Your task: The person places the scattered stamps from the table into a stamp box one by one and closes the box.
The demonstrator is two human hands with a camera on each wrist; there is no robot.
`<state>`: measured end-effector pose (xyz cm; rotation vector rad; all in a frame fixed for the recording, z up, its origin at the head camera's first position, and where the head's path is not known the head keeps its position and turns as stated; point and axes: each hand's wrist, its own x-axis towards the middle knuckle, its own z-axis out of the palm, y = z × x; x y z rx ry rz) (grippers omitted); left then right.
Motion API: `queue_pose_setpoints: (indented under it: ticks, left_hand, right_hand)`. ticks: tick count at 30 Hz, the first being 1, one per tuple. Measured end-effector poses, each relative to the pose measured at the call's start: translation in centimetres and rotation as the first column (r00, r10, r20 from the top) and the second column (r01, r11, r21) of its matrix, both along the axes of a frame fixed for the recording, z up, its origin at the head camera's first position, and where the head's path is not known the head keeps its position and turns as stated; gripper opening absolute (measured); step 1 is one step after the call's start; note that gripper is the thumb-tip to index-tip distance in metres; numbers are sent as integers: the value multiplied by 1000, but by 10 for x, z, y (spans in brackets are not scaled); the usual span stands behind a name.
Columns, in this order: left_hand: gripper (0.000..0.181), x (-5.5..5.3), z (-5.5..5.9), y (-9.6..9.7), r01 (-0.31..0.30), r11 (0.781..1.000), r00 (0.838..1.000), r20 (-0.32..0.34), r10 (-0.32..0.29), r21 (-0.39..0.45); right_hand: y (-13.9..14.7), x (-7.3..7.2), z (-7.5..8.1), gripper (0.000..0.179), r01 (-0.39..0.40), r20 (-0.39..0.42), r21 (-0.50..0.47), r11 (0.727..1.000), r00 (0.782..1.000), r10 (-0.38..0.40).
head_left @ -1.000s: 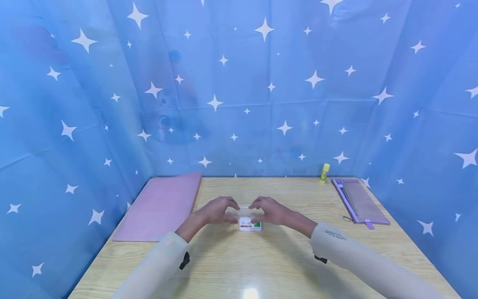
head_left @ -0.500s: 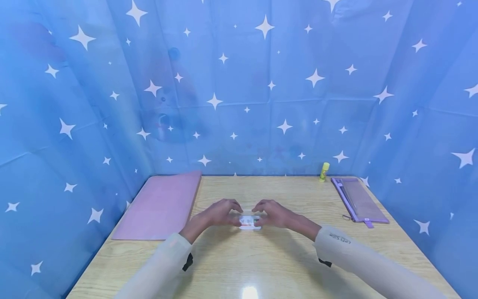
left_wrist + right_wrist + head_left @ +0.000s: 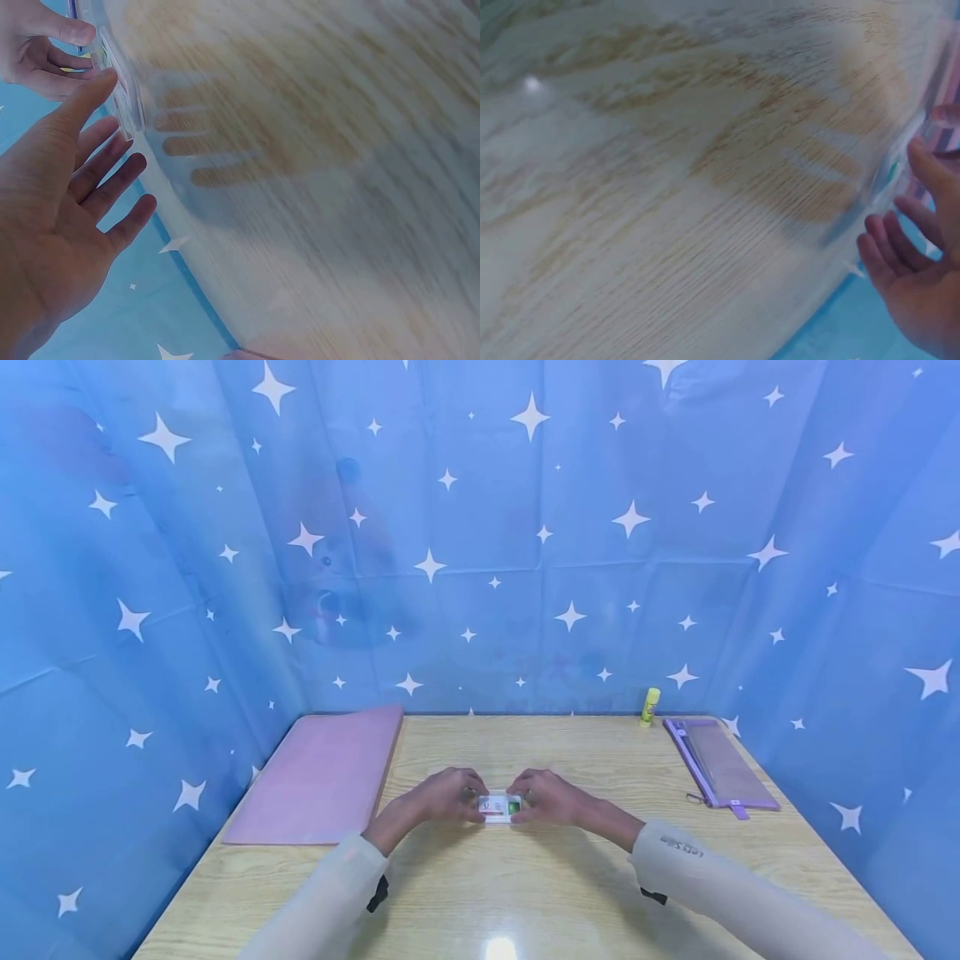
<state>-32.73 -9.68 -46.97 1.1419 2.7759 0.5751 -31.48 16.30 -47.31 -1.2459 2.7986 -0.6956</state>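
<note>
On the table [image 3: 480, 893], in front of the person, lies a small clear plastic case [image 3: 493, 808] with a white, red and green insert. The left hand [image 3: 448, 795] pinches its left end, thumb on the near side and forefinger on the far side. At the opposite end the right hand [image 3: 553, 798] pinches it in the same way. In the left wrist view the case [image 3: 120, 86] appears edge-on at the thumb, the other fingers spread below. From the right wrist, only a sliver of the case [image 3: 891, 169] shows past the thumb.
A pink folder [image 3: 318, 781] lies at the left. Far right are a purple-edged mesh zip pouch [image 3: 723, 764] and an upright yellow glue stick [image 3: 650, 708]. A blue star-patterned curtain [image 3: 480, 527] stands behind the table and along both sides.
A second ago both hands held a clear plastic piece just beyond and above the insert. They have come nearer and down, and the piece now lies over it, the hands slightly closer together.
</note>
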Motion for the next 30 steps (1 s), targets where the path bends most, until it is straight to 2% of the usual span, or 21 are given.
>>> queue_pose_setpoints:
  ticks: [5, 11, 19, 30]
  left_hand:
    - [41, 0, -3, 1, 10, 1000, 1000, -10, -10, -6]
    - [42, 0, -5, 1, -5, 1000, 1000, 15, 5, -14]
    - [44, 0, -6, 2, -33, 999, 999, 24, 34, -15]
    - [45, 6, -6, 5, -86, 996, 996, 38, 86, -18]
  right_hand:
    - [0, 1, -2, 45, -2, 4, 13, 1000, 1000, 2]
    - [0, 0, -4, 44, 12, 37, 26, 1000, 999, -13]
    - [-1, 1, -4, 42, 13, 43, 3, 1000, 999, -13]
    - [-4, 9, -6, 43, 86, 46, -8, 996, 995, -85]
